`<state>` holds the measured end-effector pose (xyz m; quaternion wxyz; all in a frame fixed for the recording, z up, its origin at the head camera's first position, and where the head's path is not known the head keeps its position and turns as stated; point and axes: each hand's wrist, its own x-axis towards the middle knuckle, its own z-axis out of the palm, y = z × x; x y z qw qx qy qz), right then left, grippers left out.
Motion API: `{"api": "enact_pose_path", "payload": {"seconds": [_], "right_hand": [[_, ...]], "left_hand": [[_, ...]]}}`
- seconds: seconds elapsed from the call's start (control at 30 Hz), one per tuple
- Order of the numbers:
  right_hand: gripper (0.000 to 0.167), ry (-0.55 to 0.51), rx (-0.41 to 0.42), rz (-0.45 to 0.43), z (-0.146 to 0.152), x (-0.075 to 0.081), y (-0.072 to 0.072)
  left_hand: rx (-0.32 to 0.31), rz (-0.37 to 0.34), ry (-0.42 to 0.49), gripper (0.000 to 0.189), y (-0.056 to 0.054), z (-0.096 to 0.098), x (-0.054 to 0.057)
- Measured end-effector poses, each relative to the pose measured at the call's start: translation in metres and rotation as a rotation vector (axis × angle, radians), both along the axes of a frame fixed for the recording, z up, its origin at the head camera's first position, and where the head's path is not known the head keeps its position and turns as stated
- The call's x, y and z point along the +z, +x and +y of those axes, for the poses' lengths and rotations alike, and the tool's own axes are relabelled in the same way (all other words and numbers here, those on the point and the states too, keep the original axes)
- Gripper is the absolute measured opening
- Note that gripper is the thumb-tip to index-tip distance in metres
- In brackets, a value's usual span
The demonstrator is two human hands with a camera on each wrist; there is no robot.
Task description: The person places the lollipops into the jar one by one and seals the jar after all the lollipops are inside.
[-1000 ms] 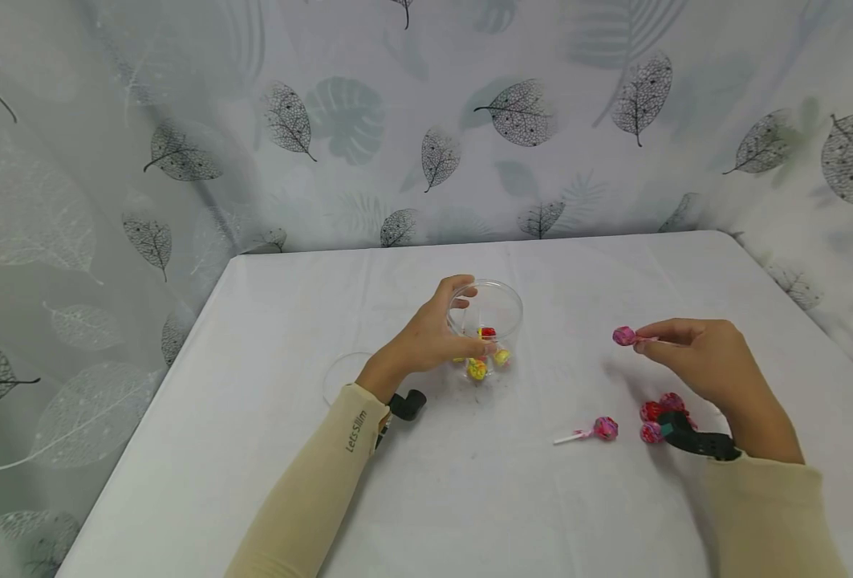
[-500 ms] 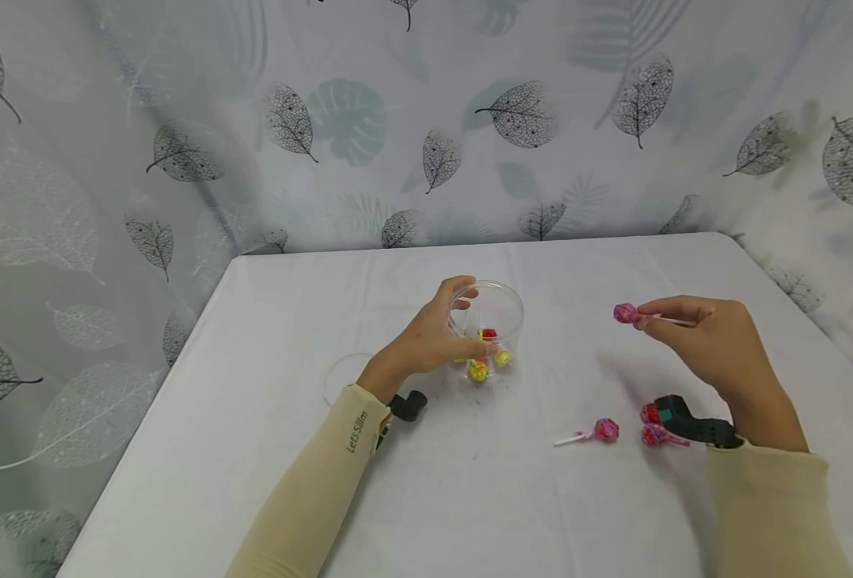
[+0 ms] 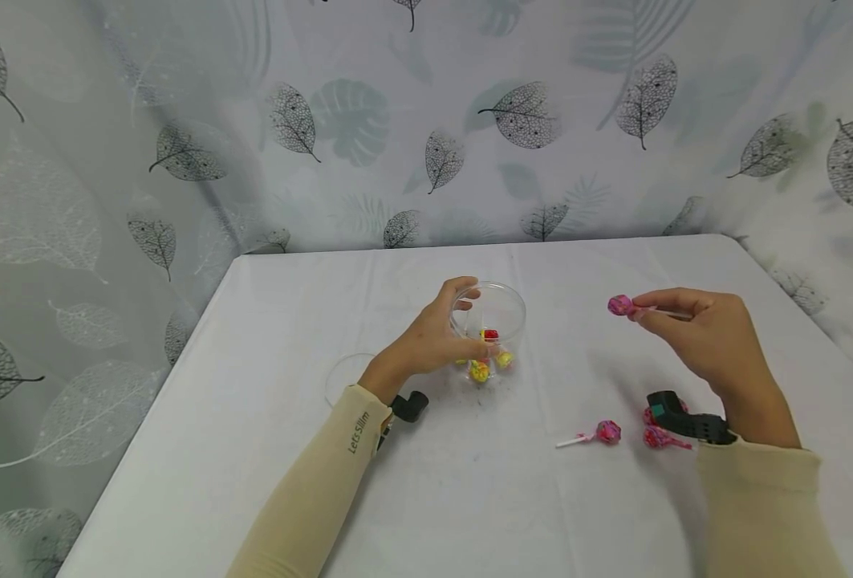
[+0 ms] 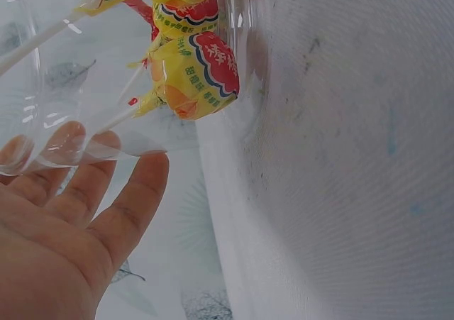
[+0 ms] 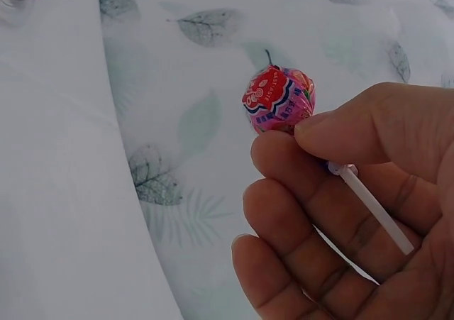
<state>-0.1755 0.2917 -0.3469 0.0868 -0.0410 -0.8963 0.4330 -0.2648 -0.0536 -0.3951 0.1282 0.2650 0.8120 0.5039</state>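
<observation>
In the head view, near the centre, left hand [image 3: 433,337] grasping a clear tub [image 3: 524,315], thumb on the near side, fingers round the far side, base down on a white tablecloth [image 3: 433,498]. Inside the tub, low down, yellow lollipops [image 3: 479,371] and a patch of red wrapper [image 3: 490,334]. At the right of the frame, right hand [image 3: 715,333] above the cloth, thumb and forefinger pinching a pink lollipop [image 3: 620,305], round head pointing left, well apart from the tub. Lower down, right of centre, a loose lollipop [image 3: 608,432] lying with its stick to the left; near it, further right, a bunch of lollipops [image 3: 655,437] partly hidden behind a black wrist camera [image 3: 679,417]. Left of centre, beside the left forearm, a thin clear disc [image 3: 343,373], too faint to be sure of, perhaps a lid. Across the top, a leaf-print curtain [image 3: 368,193]. In the left wrist view, fingers at lower left against the clear wall; at the top, yellow wrappers with red labels [image 4: 216,61], white sticks slanting off to the left. In the right wrist view, pink lollipop just above centre in the same pinch, stick lying across the palm at lower right, other fingers bent beneath; in the upper left corner, a cut-off bit of tub with red and yellow inside.
</observation>
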Motion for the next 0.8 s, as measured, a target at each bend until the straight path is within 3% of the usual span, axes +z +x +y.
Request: {"api": "enact_pose_path", "payload": {"seconds": [0.8], "right_hand": [[0.032, -0.024, 0.021, 0.026, -0.024, 0.014, -0.009]], "left_hand": [[0.013, 0.012, -0.018, 0.101, -0.002, -0.001, -0.002]]}}
